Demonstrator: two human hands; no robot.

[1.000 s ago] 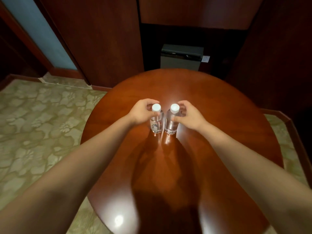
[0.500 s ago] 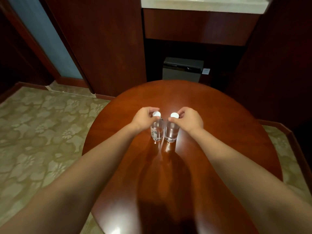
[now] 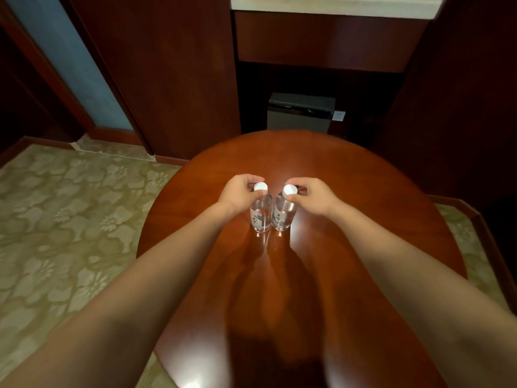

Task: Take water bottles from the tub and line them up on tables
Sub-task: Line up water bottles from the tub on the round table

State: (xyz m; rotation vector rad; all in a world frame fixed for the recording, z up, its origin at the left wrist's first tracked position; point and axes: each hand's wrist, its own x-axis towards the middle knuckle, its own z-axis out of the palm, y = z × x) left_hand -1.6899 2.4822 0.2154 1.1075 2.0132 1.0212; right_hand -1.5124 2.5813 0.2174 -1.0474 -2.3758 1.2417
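Note:
Two small clear water bottles with white caps stand upright side by side, almost touching, near the middle of a round glossy wooden table [image 3: 363, 191]. My left hand [image 3: 237, 193] grips the neck of the left bottle [image 3: 260, 214] just under its cap. My right hand [image 3: 313, 196] holds the neck of the right bottle [image 3: 283, 215] the same way. Both bottle bases rest on the tabletop. No tub is in view.
A grey bin [image 3: 300, 112] stands on the floor beyond the table, under a wooden counter with a pale stone top [image 3: 333, 4]. Dark wood panels rise behind and to the right. Patterned green carpet [image 3: 70, 219] lies to the left.
The view has tilted upward, so the counter shows more. Both hands stay on the bottle necks; the two bottles have stayed standing together on the table.

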